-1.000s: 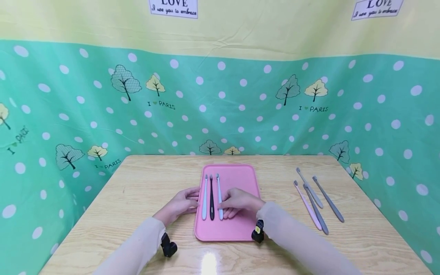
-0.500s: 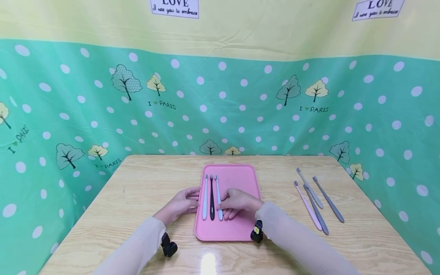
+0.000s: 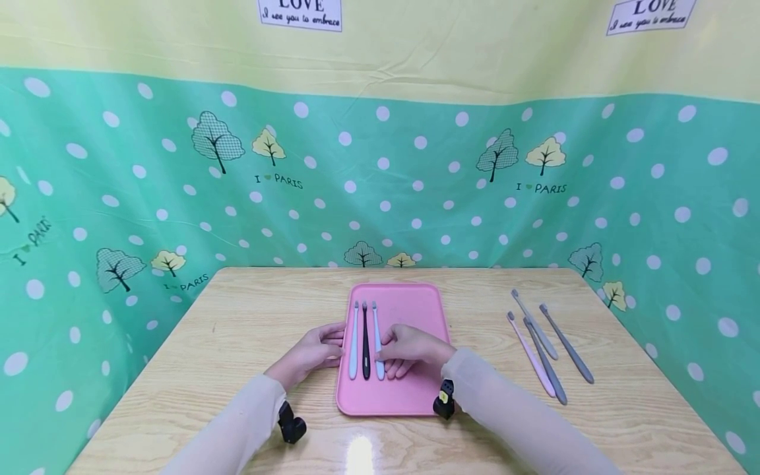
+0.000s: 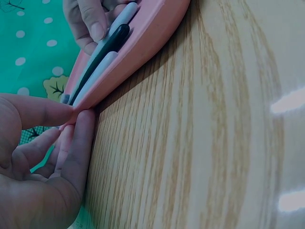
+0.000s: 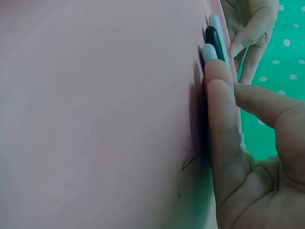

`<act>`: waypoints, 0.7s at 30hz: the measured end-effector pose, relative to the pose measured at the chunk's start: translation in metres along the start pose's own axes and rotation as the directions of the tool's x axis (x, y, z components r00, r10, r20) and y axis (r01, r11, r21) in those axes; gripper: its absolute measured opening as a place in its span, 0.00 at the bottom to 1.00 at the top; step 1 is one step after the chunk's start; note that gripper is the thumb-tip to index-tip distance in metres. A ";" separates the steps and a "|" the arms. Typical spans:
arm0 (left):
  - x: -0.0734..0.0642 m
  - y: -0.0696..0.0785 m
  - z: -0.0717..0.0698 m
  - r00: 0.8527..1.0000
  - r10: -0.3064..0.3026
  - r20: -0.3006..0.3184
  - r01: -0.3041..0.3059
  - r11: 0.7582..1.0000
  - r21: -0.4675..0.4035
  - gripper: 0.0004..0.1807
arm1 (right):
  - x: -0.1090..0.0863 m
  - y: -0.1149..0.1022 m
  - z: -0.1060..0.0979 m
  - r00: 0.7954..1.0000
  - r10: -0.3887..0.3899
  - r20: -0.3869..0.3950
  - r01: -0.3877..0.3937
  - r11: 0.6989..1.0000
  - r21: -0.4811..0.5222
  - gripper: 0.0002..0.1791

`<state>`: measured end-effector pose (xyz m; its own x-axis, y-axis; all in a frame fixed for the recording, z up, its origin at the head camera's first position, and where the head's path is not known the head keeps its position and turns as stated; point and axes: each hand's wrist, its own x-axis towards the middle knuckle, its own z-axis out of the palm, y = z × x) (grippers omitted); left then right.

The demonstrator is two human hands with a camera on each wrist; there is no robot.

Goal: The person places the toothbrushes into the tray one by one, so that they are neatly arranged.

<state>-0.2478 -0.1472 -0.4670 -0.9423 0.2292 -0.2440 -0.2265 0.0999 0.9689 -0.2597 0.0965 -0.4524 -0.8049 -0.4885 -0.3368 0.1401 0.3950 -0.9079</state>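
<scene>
A pink tray (image 3: 412, 303) lies on the table with three toothbrushes side by side in its left part, heads toward the far end. Leftmost is a pale blue toothbrush (image 3: 353, 349), and beside it lies a black toothbrush (image 3: 365, 349). My right hand (image 3: 412, 346) pinches the third, a light blue toothbrush (image 3: 377, 326), by its handle between thumb and fingers, low over the tray. At the tray's left side, my left hand (image 3: 313, 351) grips the rim between thumb and finger, as the left wrist view shows (image 4: 52, 152).
To the right on the wooden table (image 3: 261, 297) lie several more toothbrushes: a pink toothbrush (image 3: 531, 356) and grey ones, among them a dark grey toothbrush (image 3: 567, 343) set apart. A green and yellow patterned curtain (image 3: 415, 178) hangs behind the table.
The head end of the light blue toothbrush in my right hand has shifted slightly left, closer to the black toothbrush. My left hand and the tray have stayed in place.
</scene>
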 end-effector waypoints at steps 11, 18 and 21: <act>-0.002 -0.001 -0.001 1.000 0.005 -0.004 -0.005 1.000 0.008 0.36 | -0.002 -0.002 -0.001 1.000 0.001 0.005 -0.001 1.000 -0.016 0.18; 0.001 -0.001 -0.001 1.000 0.000 0.001 0.000 1.000 0.019 0.37 | -0.004 0.000 -0.003 1.000 -0.008 0.021 0.009 1.000 -0.015 0.19; 0.002 -0.001 -0.001 1.000 -0.006 -0.011 0.006 1.000 0.012 0.37 | -0.006 0.000 -0.005 0.999 -0.016 0.030 0.017 1.000 -0.025 0.19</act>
<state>-0.2495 -0.1478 -0.4684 -0.9436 0.2184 -0.2489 -0.2290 0.1128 0.9669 -0.2579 0.1031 -0.4491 -0.7895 -0.5181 -0.3291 0.1120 0.4056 -0.9072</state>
